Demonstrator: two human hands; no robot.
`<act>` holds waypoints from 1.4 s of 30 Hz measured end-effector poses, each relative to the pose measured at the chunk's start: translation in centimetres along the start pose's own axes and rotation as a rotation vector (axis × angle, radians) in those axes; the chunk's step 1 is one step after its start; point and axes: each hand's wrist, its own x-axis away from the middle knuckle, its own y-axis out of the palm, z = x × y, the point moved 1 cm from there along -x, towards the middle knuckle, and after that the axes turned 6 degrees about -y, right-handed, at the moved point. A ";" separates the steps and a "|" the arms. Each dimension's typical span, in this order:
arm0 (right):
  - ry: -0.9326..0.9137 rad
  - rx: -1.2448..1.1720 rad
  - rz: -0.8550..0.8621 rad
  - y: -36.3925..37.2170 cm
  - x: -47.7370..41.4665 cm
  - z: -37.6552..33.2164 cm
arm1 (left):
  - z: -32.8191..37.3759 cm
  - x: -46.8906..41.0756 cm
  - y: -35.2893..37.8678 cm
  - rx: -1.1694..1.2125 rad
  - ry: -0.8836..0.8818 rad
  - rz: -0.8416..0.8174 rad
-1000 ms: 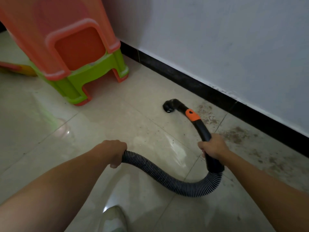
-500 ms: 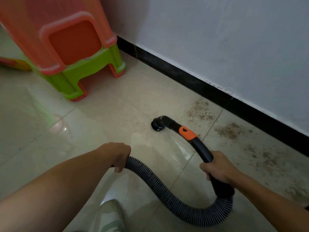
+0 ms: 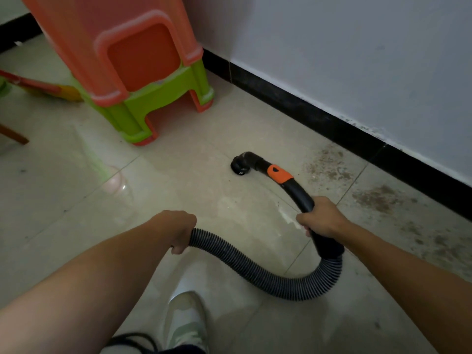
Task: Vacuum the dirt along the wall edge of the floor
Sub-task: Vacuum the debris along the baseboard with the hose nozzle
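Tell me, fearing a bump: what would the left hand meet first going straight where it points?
Likely the wand near its orange collar; depth is unclear, so the left hand might pass it.

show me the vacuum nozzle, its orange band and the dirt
Black round vacuum nozzle [image 3: 239, 167]: head view, its mouth.
Orange plastic band [image 3: 279, 174]: head view, its middle.
Brown scattered dirt [image 3: 378, 198]: head view, densest patch.

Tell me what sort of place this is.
Probably a room in a home: glossy tiled floor, white wall with black skirting, stacked plastic stools beside it, and a vacuum hose.
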 end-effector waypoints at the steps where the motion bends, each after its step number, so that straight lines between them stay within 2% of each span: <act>1: -0.010 0.038 -0.043 0.1 0.0 -0.2 | 0.2 0.0 0.2 0.005 0.008 -0.013; 3: -0.027 0.100 -0.084 -0.1 0.3 -0.3 | 0.6 0.0 0.5 0.025 0.029 -0.028; 9: -0.033 0.201 -0.059 -2.4 2.6 1.5 | 1.6 0.3 1.4 0.121 0.080 -0.074; 15: -0.075 0.257 -0.193 -1.6 6.1 2.1 | 2.5 0.9 1.8 0.070 0.101 -0.132; 19: -0.108 0.286 -0.209 0.1 6.4 1.6 | 2.1 1.0 1.2 0.032 0.080 -0.133; 23: -0.058 0.363 -0.054 -1.5 5.8 2.1 | 2.5 0.7 0.2 0.048 0.082 -0.086; 26: -0.022 0.393 0.121 -5.1 3.7 1.5 | 3.6 0.4 -1.1 0.076 0.093 -0.033; 29: 0.001 0.435 0.216 -8.8 0.8 0.0 | 5.1 0.2 -3.1 0.111 0.107 0.017; 33: 0.026 0.585 0.269 -12.3 -2.2 -1.8 | 6.7 0.6 -5.5 0.149 0.111 0.094; 37: 0.097 0.664 0.284 -14.4 -2.1 -0.4 | 8.1 1.8 -5.7 0.189 0.145 0.102; 42: 0.162 0.627 0.267 -16.4 0.4 2.2 | 8.9 4.3 -5.7 0.227 0.182 0.091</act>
